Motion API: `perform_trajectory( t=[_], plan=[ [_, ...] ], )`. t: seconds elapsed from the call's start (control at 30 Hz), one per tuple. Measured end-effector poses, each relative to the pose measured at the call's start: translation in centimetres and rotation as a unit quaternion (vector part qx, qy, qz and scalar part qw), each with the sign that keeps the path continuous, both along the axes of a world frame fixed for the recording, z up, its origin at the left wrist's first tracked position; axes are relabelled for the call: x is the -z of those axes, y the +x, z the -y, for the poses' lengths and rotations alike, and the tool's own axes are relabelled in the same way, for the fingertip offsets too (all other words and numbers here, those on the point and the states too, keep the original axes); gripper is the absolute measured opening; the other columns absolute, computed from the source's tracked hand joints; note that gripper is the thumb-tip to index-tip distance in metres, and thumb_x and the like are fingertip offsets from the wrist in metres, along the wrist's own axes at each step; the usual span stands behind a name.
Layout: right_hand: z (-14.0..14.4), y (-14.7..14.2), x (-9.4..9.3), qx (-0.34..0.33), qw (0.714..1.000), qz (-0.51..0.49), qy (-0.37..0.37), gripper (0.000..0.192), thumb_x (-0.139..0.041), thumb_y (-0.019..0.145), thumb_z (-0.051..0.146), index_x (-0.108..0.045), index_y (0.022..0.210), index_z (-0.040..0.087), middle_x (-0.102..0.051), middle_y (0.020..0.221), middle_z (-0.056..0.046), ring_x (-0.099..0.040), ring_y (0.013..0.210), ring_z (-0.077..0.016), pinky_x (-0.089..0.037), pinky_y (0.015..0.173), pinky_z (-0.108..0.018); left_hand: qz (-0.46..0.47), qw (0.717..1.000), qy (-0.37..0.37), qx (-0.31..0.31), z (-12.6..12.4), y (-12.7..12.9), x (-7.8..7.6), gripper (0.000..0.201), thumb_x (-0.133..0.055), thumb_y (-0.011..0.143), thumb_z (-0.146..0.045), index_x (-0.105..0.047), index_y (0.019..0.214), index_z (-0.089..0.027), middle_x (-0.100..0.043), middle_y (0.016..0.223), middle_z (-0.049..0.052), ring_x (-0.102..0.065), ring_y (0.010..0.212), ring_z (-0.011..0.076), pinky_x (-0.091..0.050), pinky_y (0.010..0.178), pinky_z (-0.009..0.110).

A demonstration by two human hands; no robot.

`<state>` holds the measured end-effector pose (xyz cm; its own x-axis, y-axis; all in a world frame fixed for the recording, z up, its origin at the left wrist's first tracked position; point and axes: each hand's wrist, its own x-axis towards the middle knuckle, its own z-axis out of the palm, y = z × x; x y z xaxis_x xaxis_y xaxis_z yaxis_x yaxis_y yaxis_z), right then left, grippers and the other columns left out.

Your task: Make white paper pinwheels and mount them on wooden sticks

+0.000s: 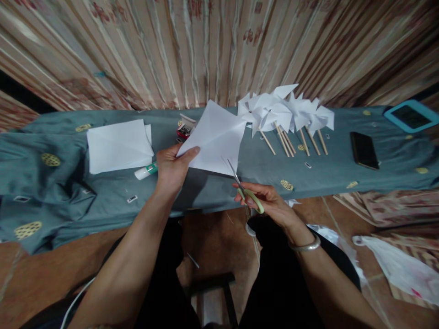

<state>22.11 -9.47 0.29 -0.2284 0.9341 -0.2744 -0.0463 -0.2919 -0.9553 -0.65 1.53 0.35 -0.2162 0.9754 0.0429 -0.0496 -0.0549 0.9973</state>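
Observation:
A square sheet of white paper (219, 132) with faint creases is gripped at its left corner by my left hand (173, 169), thumb on top. My right hand (262, 198) holds scissors (254, 201) with pale green handles. Their blades lie at the paper's lower right corner, slightly apart; whether they are cutting I cannot tell. Left of my left hand lie a stack of white paper (118, 146) and a white and green glue stick (146, 171). Just behind that hand sits a small red box of metal pins (183, 131), partly hidden by the sheet.
Several white paper pinwheels (284, 109) on wooden sticks lie at the back right of the teal cloth (270, 169). A black phone (364, 150) and a blue-framed tablet (411, 116) are farther right. A curtain (212, 50) hangs behind. White plastic bags (394, 260) lie on the floor.

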Motion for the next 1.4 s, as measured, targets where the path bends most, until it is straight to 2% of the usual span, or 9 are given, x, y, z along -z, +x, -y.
perform_trajectory(
  t=[0.17, 0.33, 0.6, 0.8, 1.03, 1.4],
  plan=[
    [0.0, 0.1, 0.2, -0.008, 1.000, 0.013, 0.013, 0.048, -0.082, 0.072, 0.042, -0.073, 0.115, 0.021, -0.071, 0.085, -0.002, -0.062, 0.075, -0.0123, -0.053, 0.073, -0.029, -0.002, 1.000, 0.004, 0.008, 0.0, 0.0, -0.1, 0.018, -0.083, 0.060, -0.032, -0.077, 0.072, -0.019, -0.066, 0.062, -0.003, -0.059, 0.058, 0.0133, -0.046, 0.052, 0.023],
    [0.1, 0.2, 0.6, -0.011, 1.000, 0.008, 0.009, 0.049, -0.083, 0.072, 0.041, -0.073, 0.116, 0.023, -0.068, 0.081, 0.000, -0.057, 0.070, -0.0102, -0.049, 0.065, -0.026, 0.014, 1.000, 0.009, 0.011, 0.1, 0.1, -0.3, 0.016, -0.082, 0.060, -0.030, -0.078, 0.070, -0.019, -0.067, 0.061, -0.003, -0.055, 0.053, 0.0102, -0.044, 0.051, 0.022],
    [0.1, 0.1, 1.3, 0.000, 1.000, 0.016, 0.010, 0.050, -0.083, 0.071, 0.046, -0.074, 0.114, 0.022, -0.066, 0.076, 0.000, -0.053, 0.067, -0.0097, -0.044, 0.062, -0.026, 0.003, 1.000, -0.005, 0.010, 0.1, 0.0, -0.4, 0.016, -0.082, 0.060, -0.032, -0.077, 0.070, -0.019, -0.066, 0.060, -0.003, -0.054, 0.053, 0.0114, -0.043, 0.051, 0.023],
    [0.0, -0.1, 1.1, 0.013, 1.000, 0.012, -0.005, 0.046, -0.084, 0.069, 0.043, -0.076, 0.109, 0.022, -0.064, 0.072, 0.001, -0.048, 0.062, -0.0079, -0.038, 0.055, -0.024, 0.002, 1.000, -0.010, 0.008, 0.1, -0.1, -0.3, 0.017, -0.082, 0.060, -0.033, -0.077, 0.071, -0.020, -0.066, 0.061, -0.003, -0.056, 0.055, 0.0128, -0.044, 0.053, 0.025],
    [0.0, -0.2, 1.0, 0.031, 0.999, -0.010, -0.028, 0.046, -0.087, 0.065, 0.041, -0.078, 0.106, 0.023, -0.065, 0.070, 0.001, -0.053, 0.063, -0.0081, -0.041, 0.057, -0.023, 0.009, 1.000, -0.009, 0.004, 0.2, 0.1, -0.5, 0.017, -0.082, 0.059, -0.031, -0.077, 0.071, -0.019, -0.066, 0.061, -0.003, -0.055, 0.053, 0.0119, -0.045, 0.052, 0.024],
    [0.0, -0.2, 0.8, 0.017, 1.000, 0.020, -0.003, 0.045, -0.084, 0.070, 0.042, -0.076, 0.110, 0.023, -0.066, 0.073, 0.001, -0.051, 0.062, -0.0081, -0.040, 0.056, -0.023, 0.007, 1.000, -0.011, 0.027, 0.7, 0.4, -0.4, 0.021, -0.082, 0.059, -0.030, -0.076, 0.074, -0.016, -0.068, 0.069, 0.000, -0.060, 0.062, 0.0148, -0.049, 0.060, 0.027]
  ],
)
